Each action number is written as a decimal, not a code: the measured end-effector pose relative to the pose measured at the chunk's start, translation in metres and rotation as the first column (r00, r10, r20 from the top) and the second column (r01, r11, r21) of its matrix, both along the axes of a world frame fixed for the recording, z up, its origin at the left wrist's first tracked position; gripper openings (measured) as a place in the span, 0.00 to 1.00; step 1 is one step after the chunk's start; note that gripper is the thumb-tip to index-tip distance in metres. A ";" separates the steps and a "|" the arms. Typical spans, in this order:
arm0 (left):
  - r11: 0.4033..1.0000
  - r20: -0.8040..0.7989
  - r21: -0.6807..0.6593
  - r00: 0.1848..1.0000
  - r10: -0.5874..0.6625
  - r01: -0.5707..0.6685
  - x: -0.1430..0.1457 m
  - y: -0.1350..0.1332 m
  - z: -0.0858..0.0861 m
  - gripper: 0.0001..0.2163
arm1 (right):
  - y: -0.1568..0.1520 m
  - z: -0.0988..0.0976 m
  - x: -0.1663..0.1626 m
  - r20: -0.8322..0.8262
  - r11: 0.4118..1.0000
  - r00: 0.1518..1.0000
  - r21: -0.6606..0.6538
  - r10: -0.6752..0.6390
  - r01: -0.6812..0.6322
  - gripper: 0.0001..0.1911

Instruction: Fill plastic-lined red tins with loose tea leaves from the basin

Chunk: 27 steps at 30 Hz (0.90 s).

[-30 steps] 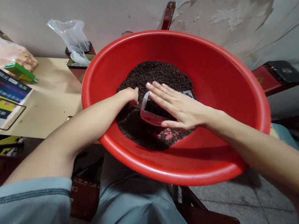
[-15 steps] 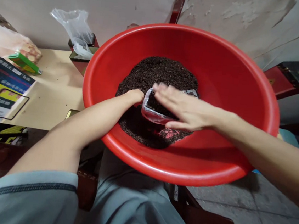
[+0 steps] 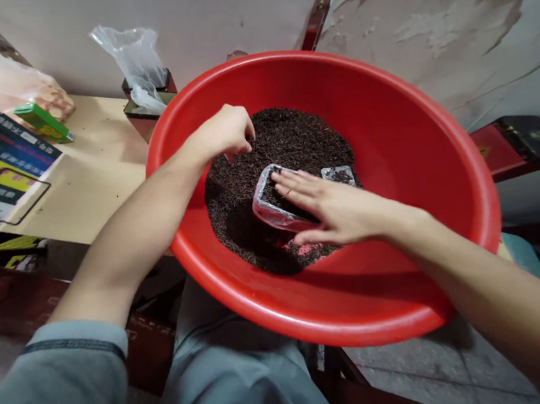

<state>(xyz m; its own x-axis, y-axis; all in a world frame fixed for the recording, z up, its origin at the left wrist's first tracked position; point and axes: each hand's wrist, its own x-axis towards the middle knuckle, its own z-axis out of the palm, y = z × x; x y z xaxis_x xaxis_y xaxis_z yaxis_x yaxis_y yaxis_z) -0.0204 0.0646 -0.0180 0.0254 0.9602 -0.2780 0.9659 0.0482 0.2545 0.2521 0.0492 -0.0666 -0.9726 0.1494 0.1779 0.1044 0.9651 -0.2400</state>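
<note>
One flat, empty right hand (image 3: 315, 205) seemingly steadies a clear rectangular plastic tub (image 3: 273, 215), while whether the curled left hand (image 3: 231, 132) holds anything is unclear.

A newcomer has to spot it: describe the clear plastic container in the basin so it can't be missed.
Find the big red basin and the heap of dark, loose bits inside it. Amid that heap, partly covered by the flat right hand, is the container. Its shiny, see-through wall sets it apart from the dull bits around it.
</note>
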 end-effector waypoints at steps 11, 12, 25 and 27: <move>0.902 0.253 0.016 0.871 -0.421 0.431 0.045 -0.029 0.009 0.29 | 0.032 0.021 0.020 -0.041 0.680 0.682 -0.152 -0.730 0.718 0.17; 0.927 0.277 0.031 0.888 -0.366 0.373 0.038 -0.024 0.007 0.32 | 0.032 0.016 0.020 0.125 0.644 0.682 -0.243 -0.721 0.725 0.18; 0.917 0.600 -0.348 0.798 0.058 0.195 0.009 -0.001 -0.019 0.13 | 0.023 0.000 0.007 0.371 0.260 0.677 -0.723 -0.635 0.640 0.32; 0.968 0.671 -0.212 0.740 0.046 0.132 0.007 -0.004 -0.007 0.16 | 0.028 0.004 0.010 0.256 0.295 0.684 -0.760 -0.683 0.579 0.38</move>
<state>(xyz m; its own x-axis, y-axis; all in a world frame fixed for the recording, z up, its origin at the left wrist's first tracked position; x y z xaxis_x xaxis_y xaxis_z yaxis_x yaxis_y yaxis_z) -0.0136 0.0610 -0.0248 0.3287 0.8627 -0.3843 0.5535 0.1537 0.8186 0.2626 0.0776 -0.0625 -0.4998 0.8274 -0.2560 0.5242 0.0536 -0.8499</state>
